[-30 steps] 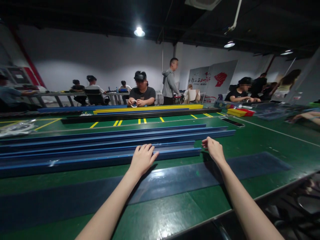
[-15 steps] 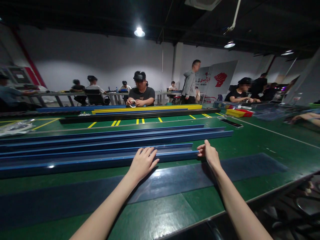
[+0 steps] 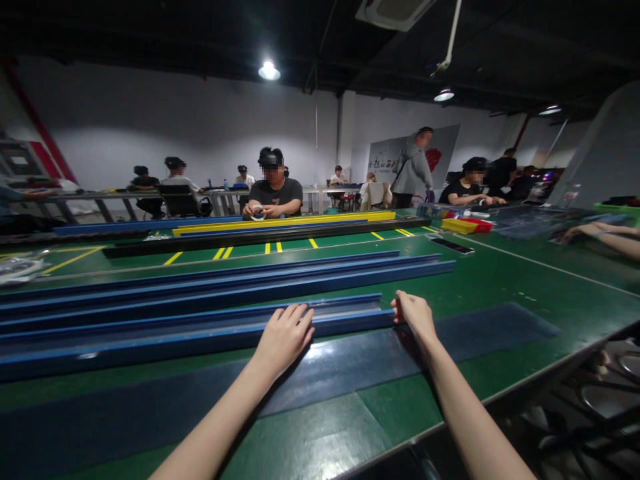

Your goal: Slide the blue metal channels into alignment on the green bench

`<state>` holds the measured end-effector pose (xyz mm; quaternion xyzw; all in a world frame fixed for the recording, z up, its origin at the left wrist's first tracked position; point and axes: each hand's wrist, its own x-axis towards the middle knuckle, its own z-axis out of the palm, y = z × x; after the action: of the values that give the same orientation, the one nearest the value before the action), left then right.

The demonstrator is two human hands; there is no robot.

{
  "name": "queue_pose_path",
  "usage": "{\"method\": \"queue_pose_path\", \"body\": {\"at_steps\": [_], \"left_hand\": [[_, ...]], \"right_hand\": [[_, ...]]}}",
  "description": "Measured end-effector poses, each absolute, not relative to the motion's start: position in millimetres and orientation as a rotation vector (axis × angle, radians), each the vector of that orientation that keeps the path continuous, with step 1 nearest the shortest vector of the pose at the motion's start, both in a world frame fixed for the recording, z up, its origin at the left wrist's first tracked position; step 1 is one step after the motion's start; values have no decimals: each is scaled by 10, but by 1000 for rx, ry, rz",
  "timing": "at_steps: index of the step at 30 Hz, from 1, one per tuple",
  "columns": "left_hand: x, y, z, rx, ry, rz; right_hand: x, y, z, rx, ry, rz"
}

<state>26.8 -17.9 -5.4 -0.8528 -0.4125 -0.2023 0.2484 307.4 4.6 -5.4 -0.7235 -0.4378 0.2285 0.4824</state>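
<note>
A long blue channel (image 3: pixel 200 340) lies across the green table, its open side up. My left hand (image 3: pixel 285 333) rests over its near wall, fingers slightly apart and reaching onto the channel. At the channel's right end, my right hand (image 3: pixel 413 313) has its fingers curled against the corner; the fingertips are partly hidden. Nearer to me a flat, see-through dark strip (image 3: pixel 340 367) lies on the table, passing beneath both forearms. Behind the held channel is another pair of blue rails (image 3: pixel 300 275), side by side.
Yellow (image 3: pixel 290 220) and black rails (image 3: pixel 250 239) lie farther back. A phone (image 3: pixel 451 246) and a yellow tray (image 3: pixel 457 226) are at the right. A person (image 3: pixel 275 190) sits opposite; another person's arm (image 3: pixel 605 233) reaches in at the right edge.
The view has shifted slightly. My right hand has closed in on the channel's end, while my left hand stays on the channel. The standing person in the background has moved right.
</note>
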Motion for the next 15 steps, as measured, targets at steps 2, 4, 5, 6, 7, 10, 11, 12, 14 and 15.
{"method": "queue_pose_path", "body": {"at_steps": [2,4,5,6,7,10,11,12,14,15], "left_hand": [[280,-182,-39,-2327,-1136,-539],[301,-179,-27,-2332,-1136,-533],[317,-175,-22,-2335,-1131,-533],[336,-170,-19,-2337,-1124,-535],[359,-165,-16,-2340,-1116,-538],[449,-149,-3,-2353,-1083,-539],[484,-145,4,-2361,-1070,-533],[522,-140,12,-2367,-1057,-527],[601,-131,28,-2380,-1029,-514],[641,-126,34,-2387,-1017,-506]], "right_hand": [[3064,33,-42,-1768,-1078,553],[3052,16,-29,-1771,-1093,546],[3046,6,-23,-1771,-1102,539],[3040,-4,-19,-1769,-1115,528],[3036,-13,-17,-1767,-1129,516],[3036,-18,-21,-1757,-1166,460],[3043,-7,-25,-1763,-1181,428],[3053,10,-28,-1777,-1197,395],[3086,69,-32,-1822,-1233,367],[3107,109,-31,-1844,-1252,383]]}}
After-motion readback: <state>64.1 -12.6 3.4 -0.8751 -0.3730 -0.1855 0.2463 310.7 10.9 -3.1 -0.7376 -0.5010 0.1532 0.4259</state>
